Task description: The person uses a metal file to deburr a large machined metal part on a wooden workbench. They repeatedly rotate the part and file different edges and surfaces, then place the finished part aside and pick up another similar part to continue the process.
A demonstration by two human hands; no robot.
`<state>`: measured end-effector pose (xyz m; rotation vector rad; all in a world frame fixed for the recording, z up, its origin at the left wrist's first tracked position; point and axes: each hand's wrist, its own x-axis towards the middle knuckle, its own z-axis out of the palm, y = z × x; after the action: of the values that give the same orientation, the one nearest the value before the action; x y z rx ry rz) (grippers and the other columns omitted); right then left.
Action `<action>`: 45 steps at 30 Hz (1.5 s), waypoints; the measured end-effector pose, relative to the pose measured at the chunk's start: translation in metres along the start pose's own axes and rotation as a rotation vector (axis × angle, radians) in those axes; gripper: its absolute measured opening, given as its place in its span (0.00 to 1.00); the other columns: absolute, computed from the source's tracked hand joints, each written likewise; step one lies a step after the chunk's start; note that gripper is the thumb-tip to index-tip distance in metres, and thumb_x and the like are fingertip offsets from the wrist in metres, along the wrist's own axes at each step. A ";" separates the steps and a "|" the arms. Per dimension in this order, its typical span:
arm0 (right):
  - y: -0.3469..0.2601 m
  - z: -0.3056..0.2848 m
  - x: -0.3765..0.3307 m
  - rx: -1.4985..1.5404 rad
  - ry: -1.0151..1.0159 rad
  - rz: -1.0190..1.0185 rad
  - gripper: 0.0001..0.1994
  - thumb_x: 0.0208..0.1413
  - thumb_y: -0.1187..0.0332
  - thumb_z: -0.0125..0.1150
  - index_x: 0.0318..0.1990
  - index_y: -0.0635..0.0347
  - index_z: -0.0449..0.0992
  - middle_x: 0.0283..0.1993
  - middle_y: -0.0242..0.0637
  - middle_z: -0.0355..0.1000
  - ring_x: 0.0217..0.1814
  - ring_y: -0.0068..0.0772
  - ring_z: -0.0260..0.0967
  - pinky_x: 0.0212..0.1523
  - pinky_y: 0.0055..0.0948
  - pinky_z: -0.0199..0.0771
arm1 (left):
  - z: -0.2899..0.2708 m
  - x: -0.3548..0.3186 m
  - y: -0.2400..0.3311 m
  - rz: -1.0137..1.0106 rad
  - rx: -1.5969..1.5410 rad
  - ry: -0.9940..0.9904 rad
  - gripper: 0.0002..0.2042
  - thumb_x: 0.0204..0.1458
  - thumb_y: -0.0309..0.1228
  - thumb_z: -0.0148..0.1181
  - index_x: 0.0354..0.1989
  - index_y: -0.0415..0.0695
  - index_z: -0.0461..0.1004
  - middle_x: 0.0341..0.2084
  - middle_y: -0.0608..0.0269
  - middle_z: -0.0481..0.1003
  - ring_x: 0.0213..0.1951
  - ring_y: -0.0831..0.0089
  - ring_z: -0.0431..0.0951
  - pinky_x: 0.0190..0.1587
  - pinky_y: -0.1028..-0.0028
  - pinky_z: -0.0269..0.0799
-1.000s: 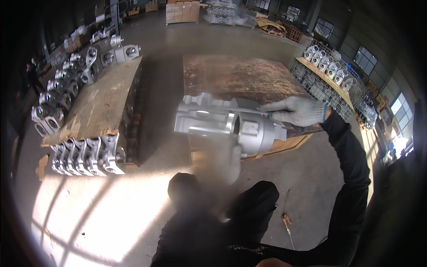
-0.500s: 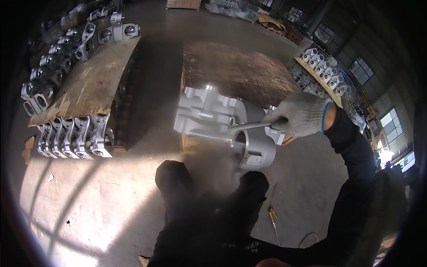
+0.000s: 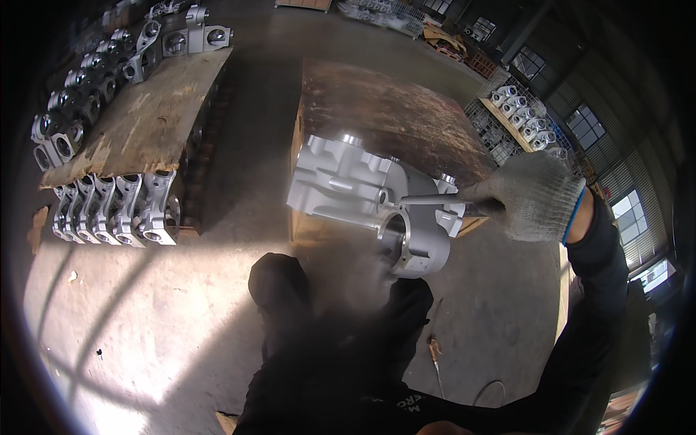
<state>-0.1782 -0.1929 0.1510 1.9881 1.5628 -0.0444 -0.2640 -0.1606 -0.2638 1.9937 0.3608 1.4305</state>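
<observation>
Right hand (image 3: 533, 197), gloved, fingers clenched around thin metal rod (image 3: 435, 199) poking into grey metal casting (image 3: 362, 192). Left hand hidden, grip impossible to tell. Wooden crate (image 3: 304, 3) far behind.

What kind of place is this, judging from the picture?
Probably a factory hall or metal-parts workshop. Rows of grey castings stand on a wooden pallet, the floor is bare concrete, and the gloved right hand puts a rod to a large casting.
</observation>
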 end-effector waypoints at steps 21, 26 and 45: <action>0.016 0.000 0.029 0.197 -0.098 -0.216 0.18 0.66 0.61 0.62 0.61 0.50 0.84 0.43 0.42 0.85 0.43 0.44 0.83 0.49 0.40 0.81 | 0.000 -0.007 -0.001 -0.019 -0.063 -0.065 0.20 0.56 0.29 0.62 0.56 0.36 0.77 0.49 0.45 0.81 0.50 0.45 0.82 0.54 0.53 0.78; 0.017 0.014 0.024 0.094 -0.199 -0.154 0.19 0.60 0.60 0.70 0.58 0.54 0.85 0.43 0.45 0.85 0.46 0.47 0.83 0.51 0.41 0.83 | 0.004 -0.009 -0.003 -0.023 -0.063 -0.074 0.21 0.54 0.29 0.63 0.56 0.36 0.77 0.49 0.44 0.81 0.50 0.43 0.82 0.54 0.52 0.78; 0.005 0.046 0.023 0.159 -0.093 -0.216 0.18 0.67 0.64 0.68 0.63 0.40 0.84 0.44 0.34 0.87 0.40 0.30 0.84 0.47 0.32 0.83 | 0.004 0.000 -0.003 -0.002 0.001 0.042 0.19 0.56 0.27 0.59 0.56 0.31 0.74 0.49 0.35 0.79 0.50 0.34 0.81 0.56 0.48 0.79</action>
<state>-0.1511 -0.1955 0.1070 1.8964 1.7531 -0.3523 -0.2601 -0.1595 -0.2660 1.9661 0.3819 1.4737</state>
